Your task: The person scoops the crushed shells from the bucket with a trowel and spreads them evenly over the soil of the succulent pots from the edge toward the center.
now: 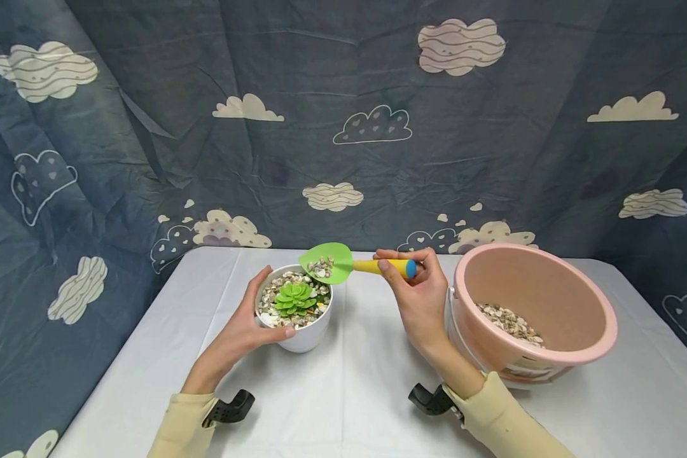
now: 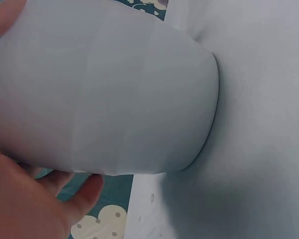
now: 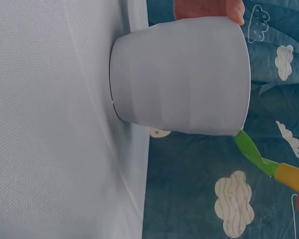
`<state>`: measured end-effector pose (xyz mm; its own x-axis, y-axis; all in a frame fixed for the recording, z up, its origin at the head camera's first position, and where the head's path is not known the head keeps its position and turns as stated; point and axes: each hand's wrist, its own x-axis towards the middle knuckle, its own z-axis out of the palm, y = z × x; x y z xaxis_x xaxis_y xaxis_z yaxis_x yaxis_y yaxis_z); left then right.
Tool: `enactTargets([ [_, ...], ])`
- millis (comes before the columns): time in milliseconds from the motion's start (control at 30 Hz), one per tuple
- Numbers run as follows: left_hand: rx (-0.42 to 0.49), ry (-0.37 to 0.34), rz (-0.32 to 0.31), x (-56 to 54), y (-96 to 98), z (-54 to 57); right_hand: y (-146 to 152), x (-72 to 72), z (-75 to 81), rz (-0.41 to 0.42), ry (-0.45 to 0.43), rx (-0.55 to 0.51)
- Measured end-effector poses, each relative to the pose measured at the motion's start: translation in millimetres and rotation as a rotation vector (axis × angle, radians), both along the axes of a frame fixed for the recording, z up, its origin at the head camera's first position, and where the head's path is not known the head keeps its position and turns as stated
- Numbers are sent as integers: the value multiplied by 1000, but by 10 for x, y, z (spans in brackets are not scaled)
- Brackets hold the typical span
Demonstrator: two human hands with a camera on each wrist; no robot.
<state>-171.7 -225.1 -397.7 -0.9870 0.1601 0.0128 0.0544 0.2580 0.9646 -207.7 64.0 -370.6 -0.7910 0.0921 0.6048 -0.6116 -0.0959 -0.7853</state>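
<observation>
A white flowerpot (image 1: 305,340) stands on the table, with a green succulent (image 1: 294,298) among small pebbles inside. My left hand (image 1: 242,334) grips the pot's left side, thumb at the near rim and fingers round the far side. In the left wrist view the pot (image 2: 104,94) fills much of the picture. My right hand (image 1: 422,308) holds a small trowel (image 1: 343,265) by its yellow, blue-ended handle. The trowel's green blade carries some pebbles over the pot's far right rim. In the right wrist view the blade partly hides behind the pot (image 3: 184,74).
A pink bucket (image 1: 605,337) with pebbles (image 1: 509,323) at its bottom stands to the right, close beside my right forearm. White cloth (image 1: 343,407) covers the table. Behind it hangs a dark cloud-patterned curtain (image 1: 298,172).
</observation>
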Motion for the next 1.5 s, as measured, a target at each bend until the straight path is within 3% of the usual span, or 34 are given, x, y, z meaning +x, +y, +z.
enactTargets([
  [267, -67, 46, 29, -12, -2, -19, -35, 9, -2, 27, 1, -1],
  [500, -103, 71, 1, -13, -35, -13, -51, 4, -29, 28, 5, -3],
  [1000, -20, -42, -37, -13, -65, 27, -121, -45, -36, 51, -5, -14],
  [1267, 14, -48, -22, -9, -48, 8, -113, -60, -57, 47, -24, -13],
  [1500, 24, -56, -59, 1, -93, 24, -103, -62, -52, 39, -38, -10],
])
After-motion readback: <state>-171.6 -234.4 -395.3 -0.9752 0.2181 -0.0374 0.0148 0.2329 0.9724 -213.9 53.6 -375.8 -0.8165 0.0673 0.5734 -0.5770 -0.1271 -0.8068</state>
